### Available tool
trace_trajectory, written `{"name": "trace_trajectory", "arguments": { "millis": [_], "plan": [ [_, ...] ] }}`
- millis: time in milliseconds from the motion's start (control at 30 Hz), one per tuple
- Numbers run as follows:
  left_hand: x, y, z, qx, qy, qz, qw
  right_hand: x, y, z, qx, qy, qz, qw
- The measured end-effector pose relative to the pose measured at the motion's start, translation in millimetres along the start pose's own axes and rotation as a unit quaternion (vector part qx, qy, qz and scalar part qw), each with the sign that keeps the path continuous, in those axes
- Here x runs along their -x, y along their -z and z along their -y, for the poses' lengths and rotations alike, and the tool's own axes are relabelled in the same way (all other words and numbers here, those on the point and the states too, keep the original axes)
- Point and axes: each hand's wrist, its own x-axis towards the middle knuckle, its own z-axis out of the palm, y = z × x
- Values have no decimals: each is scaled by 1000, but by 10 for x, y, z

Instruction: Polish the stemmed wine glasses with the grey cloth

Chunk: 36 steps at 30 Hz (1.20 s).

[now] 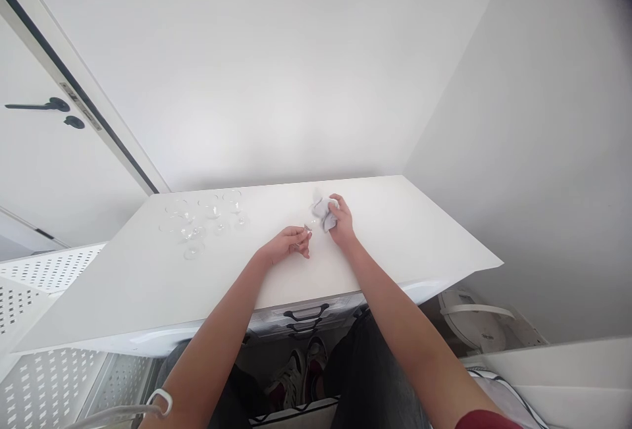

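My left hand (295, 242) is closed, its fingertips pinching the stem or foot of a small clear goblet (313, 220). The goblet is held tilted above the tabletop, and its bowl is partly hidden. My right hand (342, 217) is wrapped round a light grey cloth (326, 210), which covers or touches the bowl end of that goblet. Off to the left, several clear stemmed glasses (217, 212) stand in a loose group on the white table (395, 238). One of them, a glass (194, 251), stands nearer to me than the others.
Black-handled drawers (305, 314) lie under the table's front edge, above my legs. A white wall rises behind the table. At the left are a door with a black handle (37, 105) and white perforated panels (39, 389). A round white appliance (476, 327) sits low at the right.
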Motion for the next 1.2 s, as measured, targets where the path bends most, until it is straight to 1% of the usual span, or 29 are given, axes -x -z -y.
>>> {"name": "trace_trajectory", "arguments": {
  "millis": [67,100,133,167,200,267,333,433,500,533,567,667,733,833,933,1000,1067,1100,1133,1200],
  "plan": [
    [-16,5,10,-22,-43,-48,998,-65,31,-37,-18,12,-109,994],
    [-24,9,14,-31,-62,-72,995,-92,49,-53,-15,13,-146,989],
    [-30,13,18,-39,-77,-90,992,-111,62,-67,-6,12,-163,986],
    [-34,13,22,-47,-87,-101,990,-117,69,-78,7,9,-163,987],
    [-39,9,27,-56,-93,-107,988,-112,67,-83,16,6,-150,989],
    [-47,-6,43,-74,-95,-111,987,-73,41,-72,15,-13,-104,994],
    [-57,-20,64,-92,-91,-110,985,-14,2,-26,-7,-60,-39,997],
    [-72,-17,92,-92,-97,-124,983,62,-38,76,-39,-118,84,989],
    [-75,-8,98,-82,-107,-144,980,89,-50,123,-27,-126,155,979],
    [-75,-6,97,-79,-110,-150,979,96,-55,132,-12,-118,170,978],
    [-73,-9,93,-80,-111,-150,979,101,-63,131,6,-104,172,980],
    [-66,-40,80,-96,-107,-131,981,118,-106,100,51,-54,135,988],
    [-68,-66,80,-107,-108,-122,981,142,-142,89,54,-52,136,988],
    [-85,-86,98,-121,-109,-117,980,183,-175,96,23,-94,177,980],
    [-100,-85,108,-126,-115,-101,980,189,-181,68,-3,-168,222,960],
    [-98,-84,99,-120,-115,-78,983,159,-210,17,-8,-208,230,951],
    [-95,-86,91,-113,-105,-64,986,110,-293,-42,-4,-222,214,951],
    [-96,-87,93,-115,-101,-75,985,82,-355,-69,3,-209,196,958],
    [-101,-88,101,-124,-99,-101,982,55,-425,-90,16,-178,168,969],
    [-118,-85,131,-173,-100,-180,963,5,-563,-117,72,-71,84,991]
  ]
}}
